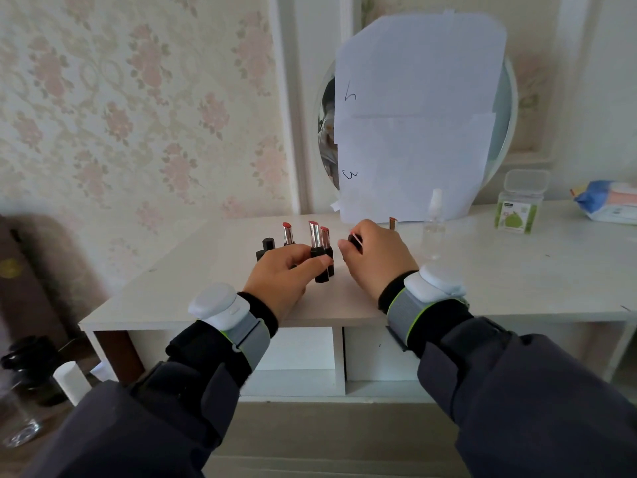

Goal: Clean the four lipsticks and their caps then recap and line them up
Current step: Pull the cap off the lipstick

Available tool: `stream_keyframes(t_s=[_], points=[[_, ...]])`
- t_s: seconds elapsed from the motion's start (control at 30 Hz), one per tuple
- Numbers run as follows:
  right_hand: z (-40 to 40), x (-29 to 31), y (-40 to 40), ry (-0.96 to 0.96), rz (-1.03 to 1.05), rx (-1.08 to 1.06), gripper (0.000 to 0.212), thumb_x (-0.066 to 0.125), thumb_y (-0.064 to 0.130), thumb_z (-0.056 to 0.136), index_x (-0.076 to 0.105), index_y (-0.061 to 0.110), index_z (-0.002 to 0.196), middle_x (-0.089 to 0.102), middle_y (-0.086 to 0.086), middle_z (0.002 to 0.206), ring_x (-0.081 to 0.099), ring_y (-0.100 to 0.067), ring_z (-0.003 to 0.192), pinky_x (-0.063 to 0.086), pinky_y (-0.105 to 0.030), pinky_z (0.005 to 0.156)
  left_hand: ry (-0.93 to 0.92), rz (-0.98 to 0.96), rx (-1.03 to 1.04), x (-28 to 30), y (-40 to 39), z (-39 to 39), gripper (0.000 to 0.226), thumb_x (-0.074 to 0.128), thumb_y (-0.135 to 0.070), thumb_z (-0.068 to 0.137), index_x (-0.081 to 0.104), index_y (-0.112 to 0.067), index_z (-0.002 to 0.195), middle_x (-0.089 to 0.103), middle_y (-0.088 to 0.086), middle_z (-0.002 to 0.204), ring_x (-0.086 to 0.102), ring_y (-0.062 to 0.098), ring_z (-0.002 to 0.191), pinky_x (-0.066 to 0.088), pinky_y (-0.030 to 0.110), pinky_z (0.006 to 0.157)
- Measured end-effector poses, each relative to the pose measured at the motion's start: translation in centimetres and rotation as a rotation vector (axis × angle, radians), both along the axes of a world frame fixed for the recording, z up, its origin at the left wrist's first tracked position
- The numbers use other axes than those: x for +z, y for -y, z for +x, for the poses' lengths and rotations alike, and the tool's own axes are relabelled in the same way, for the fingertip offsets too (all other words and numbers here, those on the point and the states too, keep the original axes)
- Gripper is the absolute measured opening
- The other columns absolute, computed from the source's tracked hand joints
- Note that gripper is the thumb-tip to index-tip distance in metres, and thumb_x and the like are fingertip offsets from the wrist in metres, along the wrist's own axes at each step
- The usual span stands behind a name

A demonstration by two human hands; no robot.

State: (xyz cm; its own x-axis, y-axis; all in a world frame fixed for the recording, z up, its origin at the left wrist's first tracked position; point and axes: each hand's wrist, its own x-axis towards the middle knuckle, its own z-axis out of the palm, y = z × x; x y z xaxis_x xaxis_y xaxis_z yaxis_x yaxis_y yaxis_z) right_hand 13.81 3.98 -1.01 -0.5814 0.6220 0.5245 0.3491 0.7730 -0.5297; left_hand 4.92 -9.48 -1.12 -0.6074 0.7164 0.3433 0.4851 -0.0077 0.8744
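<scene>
1. I see my left hand (282,274) curled, thumb and fingers gripping the black base of an uncapped lipstick (317,251), upright on the white table (517,281).
2. My right hand (377,258) pinches a black cap (355,242) with a thin swab at its mouth.
3. A second lipstick (326,241) touches the first; a third (288,233) stands beyond the left hand, loose caps (266,248) beside it; a fourth (393,223) shows behind the right hand.

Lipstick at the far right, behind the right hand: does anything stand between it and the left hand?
Yes. The right hand, gripping a black cap, lies between the left hand and that lipstick.
</scene>
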Motion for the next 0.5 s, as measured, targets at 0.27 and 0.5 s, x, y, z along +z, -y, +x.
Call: stream_keyframes(t_s=[0.27, 0.5], points=[[-0.21, 0.13, -0.31, 0.245, 0.027, -0.037, 0.014, 0.05, 0.03, 0.097, 0.053, 0.017, 0.097, 0.064, -0.007, 0.098, 0.059, -0.028, 0.092, 0.042, -0.031, 0.073, -0.108, -0.004, 0.001, -0.52, -0.36, -0.76, 0.006, 0.067, -0.035, 0.082, 0.07, -0.03, 0.082, 0.054, -0.019, 0.052, 0.043, 0.0, 0.043, 0.033, 0.026, 0.056], [-0.31, 0.2, -0.48, 0.295, 0.017, -0.034, 0.013, 0.05, 0.027, 0.096, 0.049, 0.016, 0.089, 0.057, -0.003, 0.086, 0.058, -0.029, 0.09, 0.044, -0.033, 0.072, -0.093, -0.007, -0.003, -0.63, -0.39, -0.95, 0.012, 0.067, -0.041, 0.078, 0.063, -0.044, 0.089, 0.067, -0.018, 0.07, 0.05, -0.002, 0.048, 0.038, 0.029, 0.063]])
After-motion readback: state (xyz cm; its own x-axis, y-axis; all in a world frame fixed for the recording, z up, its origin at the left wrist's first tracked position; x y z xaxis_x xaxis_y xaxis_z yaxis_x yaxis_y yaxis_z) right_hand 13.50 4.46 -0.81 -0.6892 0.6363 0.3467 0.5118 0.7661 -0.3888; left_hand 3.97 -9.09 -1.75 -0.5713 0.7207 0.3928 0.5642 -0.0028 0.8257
